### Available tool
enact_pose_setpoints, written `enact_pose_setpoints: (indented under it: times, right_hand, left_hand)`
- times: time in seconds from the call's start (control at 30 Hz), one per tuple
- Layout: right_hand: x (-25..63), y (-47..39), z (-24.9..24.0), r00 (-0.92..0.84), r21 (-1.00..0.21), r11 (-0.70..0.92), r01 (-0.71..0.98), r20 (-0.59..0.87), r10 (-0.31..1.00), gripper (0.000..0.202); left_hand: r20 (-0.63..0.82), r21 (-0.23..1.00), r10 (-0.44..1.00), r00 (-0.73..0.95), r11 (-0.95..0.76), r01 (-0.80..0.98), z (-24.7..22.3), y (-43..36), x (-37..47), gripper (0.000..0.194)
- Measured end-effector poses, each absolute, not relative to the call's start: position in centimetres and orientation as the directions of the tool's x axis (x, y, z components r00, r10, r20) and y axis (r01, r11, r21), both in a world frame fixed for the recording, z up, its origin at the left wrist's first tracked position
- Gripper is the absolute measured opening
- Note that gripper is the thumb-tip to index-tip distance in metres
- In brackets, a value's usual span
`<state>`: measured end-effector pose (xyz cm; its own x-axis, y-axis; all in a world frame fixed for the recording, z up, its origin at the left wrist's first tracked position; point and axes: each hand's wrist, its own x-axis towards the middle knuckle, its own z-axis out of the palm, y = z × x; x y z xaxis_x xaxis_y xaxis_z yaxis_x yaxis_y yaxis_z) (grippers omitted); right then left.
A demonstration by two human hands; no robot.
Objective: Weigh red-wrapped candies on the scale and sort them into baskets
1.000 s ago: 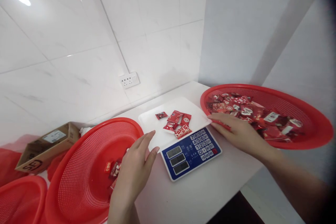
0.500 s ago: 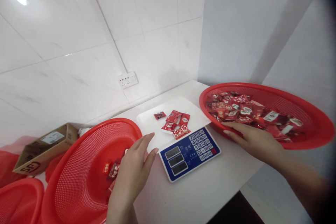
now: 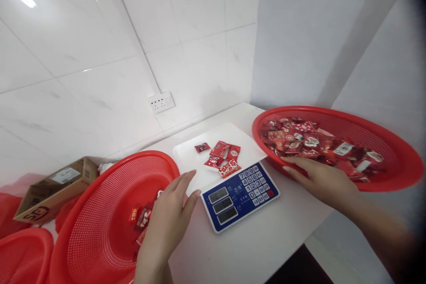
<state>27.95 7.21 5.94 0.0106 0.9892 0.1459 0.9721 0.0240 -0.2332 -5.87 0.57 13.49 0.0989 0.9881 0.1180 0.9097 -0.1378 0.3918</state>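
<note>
Several red-wrapped packets lie on the white pan of a scale with a blue keypad and display panel. My left hand hovers between the scale and the left red basket, thumb apart from the fingers, holding nothing. A few packets show in that basket, partly behind the hand. My right hand rests at the near rim of the right red basket, thumb and fingers apart, nothing gripped. Many red packets fill much of this basket.
A cardboard box stands at the left, with another red basket in front of it. The white table meets a tiled wall with a socket. A dark shape is below the table's front edge.
</note>
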Motion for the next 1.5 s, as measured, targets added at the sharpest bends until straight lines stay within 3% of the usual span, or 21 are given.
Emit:
enact_pose_setpoints:
  times: [0.73,0.87,0.93,1.0,1.1,1.2,1.33,1.5]
  right_hand:
    - [27.9,7.3,5.8,-0.009,-0.236,0.056,0.970,0.197,0.980,0.041]
    - [27.5,6.7,5.3,-0.021,-0.323,0.184,0.928,0.449,0.893,0.035]
    - [26.6,5.5,4.8,-0.065,-0.366,0.362,0.857,0.621,0.781,0.028]
    - [25.2,3.8,4.0,-0.194,-0.379,0.579,0.722,0.693,0.694,0.020]
    - [22.6,1.2,2.4,-0.471,-0.477,0.727,0.494,0.557,0.685,0.019]
    - [20.5,0.1,0.9,-0.656,-0.638,0.658,0.400,0.301,0.692,0.018]
    - [19.6,0.7,0.0,-0.689,-0.779,0.462,0.423,0.055,0.723,0.019]
    - [19.8,1.5,0.0,-0.672,-0.847,0.315,0.429,-0.066,0.738,0.020]
  left_hand:
    - [0.090,0.370,0.990,0.112,-0.138,0.919,13.2,0.9,-5.8,0.043]
    - [0.104,0.350,0.984,0.141,-0.169,0.921,12.9,1.1,-5.5,0.041]
    - [0.127,0.334,0.980,0.155,-0.189,0.924,12.6,1.2,-5.1,0.041]
    - [0.156,0.315,0.974,0.166,-0.209,0.926,12.2,1.4,-4.6,0.040]
    - [0.202,0.293,0.964,0.171,-0.226,0.929,11.4,1.9,-3.7,0.039]
    - [0.242,0.261,0.953,0.183,-0.246,0.934,10.4,2.3,-3.1,0.038]
    - [0.233,0.160,0.960,0.154,-0.194,0.968,9.4,2.1,-3.7,0.041]
    - [0.221,-0.016,0.964,-0.147,0.155,0.988,8.0,-0.5,-7.0,0.047]
